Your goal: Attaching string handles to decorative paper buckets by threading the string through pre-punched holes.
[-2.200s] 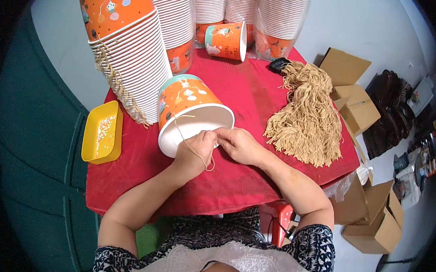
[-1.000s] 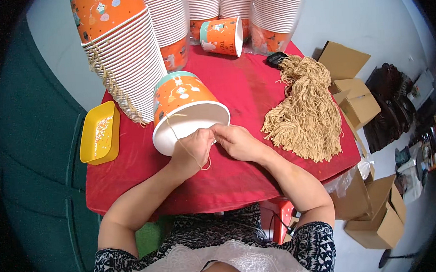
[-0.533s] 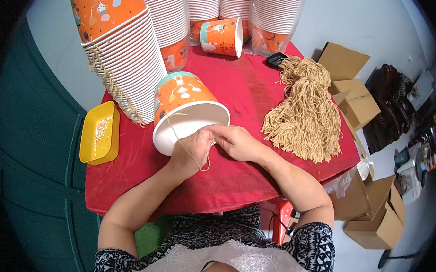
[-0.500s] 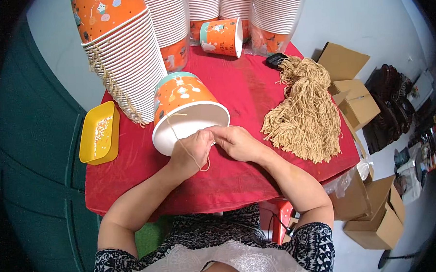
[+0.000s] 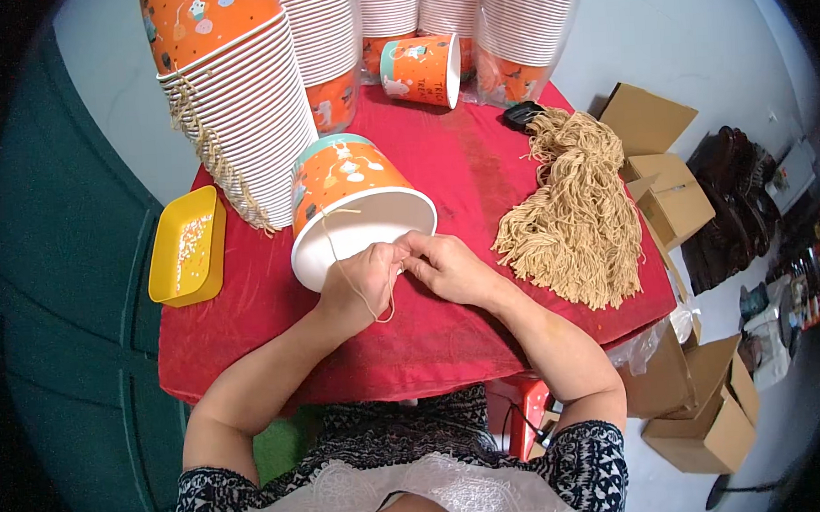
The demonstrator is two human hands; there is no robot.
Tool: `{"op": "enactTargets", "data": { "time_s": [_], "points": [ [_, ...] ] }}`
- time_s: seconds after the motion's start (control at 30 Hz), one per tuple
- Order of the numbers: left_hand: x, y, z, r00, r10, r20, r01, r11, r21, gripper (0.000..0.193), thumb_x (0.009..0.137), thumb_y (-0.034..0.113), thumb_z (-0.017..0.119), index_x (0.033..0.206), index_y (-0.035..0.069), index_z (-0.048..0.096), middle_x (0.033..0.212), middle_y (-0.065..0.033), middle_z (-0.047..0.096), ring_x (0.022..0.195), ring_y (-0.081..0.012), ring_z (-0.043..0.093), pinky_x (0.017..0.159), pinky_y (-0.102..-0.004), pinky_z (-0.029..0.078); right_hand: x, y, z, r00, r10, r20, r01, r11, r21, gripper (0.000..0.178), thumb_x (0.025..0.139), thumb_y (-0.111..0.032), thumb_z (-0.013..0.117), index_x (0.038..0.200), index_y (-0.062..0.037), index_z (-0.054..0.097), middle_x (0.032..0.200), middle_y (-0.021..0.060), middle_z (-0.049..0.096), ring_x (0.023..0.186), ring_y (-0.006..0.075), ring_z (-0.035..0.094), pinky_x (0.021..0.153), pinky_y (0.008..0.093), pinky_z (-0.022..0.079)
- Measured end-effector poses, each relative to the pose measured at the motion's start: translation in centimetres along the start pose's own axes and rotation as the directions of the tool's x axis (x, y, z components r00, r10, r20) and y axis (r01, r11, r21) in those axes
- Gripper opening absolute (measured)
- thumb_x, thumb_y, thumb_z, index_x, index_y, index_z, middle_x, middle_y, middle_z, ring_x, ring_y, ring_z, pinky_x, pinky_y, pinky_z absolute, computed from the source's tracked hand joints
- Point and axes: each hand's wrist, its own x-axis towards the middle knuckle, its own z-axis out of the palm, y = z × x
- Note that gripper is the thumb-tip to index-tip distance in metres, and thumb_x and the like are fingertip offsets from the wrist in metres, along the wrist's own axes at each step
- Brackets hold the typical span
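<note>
An orange paper bucket (image 5: 352,174) with a teal base lies on its side, its white mouth facing me. A thin tan cord (image 5: 334,246) comes through its wall near the rim, runs down across my left hand (image 5: 361,286) and loops below it. My left hand is closed, pinching the cord near the rim's lower right. Close against it, my right hand (image 5: 449,268) pinches at the same spot, fingertips touching the left's. A tiny white bit shows between the fingertips, too small to name. The cord's end is hidden in the fingers.
Tall stacks of paper buckets (image 5: 248,117) stand at the left and back; another bucket (image 5: 420,72) lies at the back. At left is a yellow tray (image 5: 212,285) with small white pieces. A bundle of tan cords (image 5: 573,221) lies right on the red tablecloth (image 5: 469,345). Cardboard boxes (image 5: 701,426) sit beyond.
The view has shifted very slightly. Both hands stay pinched together at nearly the same spot, and the bucket and cord look much the same.
</note>
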Motion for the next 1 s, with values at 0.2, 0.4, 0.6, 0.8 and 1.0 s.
{"op": "enactTargets", "data": {
  "time_s": [0.2, 0.4, 0.6, 0.8, 1.0],
  "points": [
    [0.1, 0.2, -0.3, 1.000, -0.025, -0.015, 0.024, 0.998, -0.058, 0.015, 0.087, 0.002, 0.068, 0.095, 0.001, 0.056, 0.079, -0.0161, 0.066, 0.073, -0.0323, 0.069, 0.061, -0.0393, 0.054, 0.0, -0.2, -0.2, 1.000, 0.005, 0.008, -0.005, 0.999, 0.034, 0.012, 0.089, -0.008, 0.058, 0.098, -0.0013, 0.063, 0.085, 0.0214, 0.067, 0.082, 0.0385, 0.067, 0.071, 0.0452, 0.052],
    [-0.2, -0.1, 0.1, 0.998, -0.036, -0.044, 0.030, 0.990, -0.135, 0.011, 0.089, 0.002, 0.067, 0.096, 0.002, 0.058, 0.082, -0.0153, 0.068, 0.076, -0.0319, 0.070, 0.063, -0.0387, 0.055, -0.1, -0.7, -0.5, 1.000, -0.002, 0.023, 0.000, 0.996, 0.091, 0.014, 0.087, -0.008, 0.058, 0.096, 0.0001, 0.065, 0.081, 0.0215, 0.066, 0.077, 0.0365, 0.067, 0.069, 0.0426, 0.052],
    [-0.3, 0.0, -0.3, 0.997, -0.080, 0.012, 0.081, 0.995, -0.063, 0.008, 0.089, 0.004, 0.066, 0.092, 0.001, 0.059, 0.082, -0.0160, 0.067, 0.075, -0.0331, 0.069, 0.063, -0.0397, 0.054, 0.0, -0.2, 0.0, 1.000, 0.017, 0.003, -0.017, 0.997, 0.081, 0.013, 0.091, -0.009, 0.056, 0.095, 0.0009, 0.064, 0.081, 0.0227, 0.066, 0.075, 0.0366, 0.067, 0.069, 0.0430, 0.052],
    [-0.1, -0.2, -0.7, 0.985, -0.168, 0.037, 0.172, 0.974, -0.147, 0.006, 0.089, 0.003, 0.064, 0.091, 0.001, 0.058, 0.081, -0.0176, 0.065, 0.075, -0.0354, 0.066, 0.065, -0.0422, 0.051, -0.1, -1.8, -1.2, 0.993, 0.061, 0.105, -0.072, 0.992, 0.103, 0.009, 0.091, -0.005, 0.056, 0.092, 0.0020, 0.062, 0.079, 0.0186, 0.065, 0.075, 0.0278, 0.065, 0.069, 0.0391, 0.050],
    [-0.1, -0.5, -0.2, 0.962, -0.259, 0.089, 0.270, 0.954, -0.132, 0.005, 0.087, 0.004, 0.057, 0.091, 0.002, 0.058, 0.084, -0.0170, 0.064, 0.080, -0.0371, 0.065, 0.069, -0.0455, 0.051, -0.3, -0.2, -1.5, 0.976, -0.090, 0.198, 0.104, 0.993, -0.061, 0.015, 0.082, 0.003, 0.056, 0.095, 0.0018, 0.063, 0.074, 0.0121, 0.059, 0.071, 0.0240, 0.057, 0.067, 0.0355, 0.048]
  ]
}}
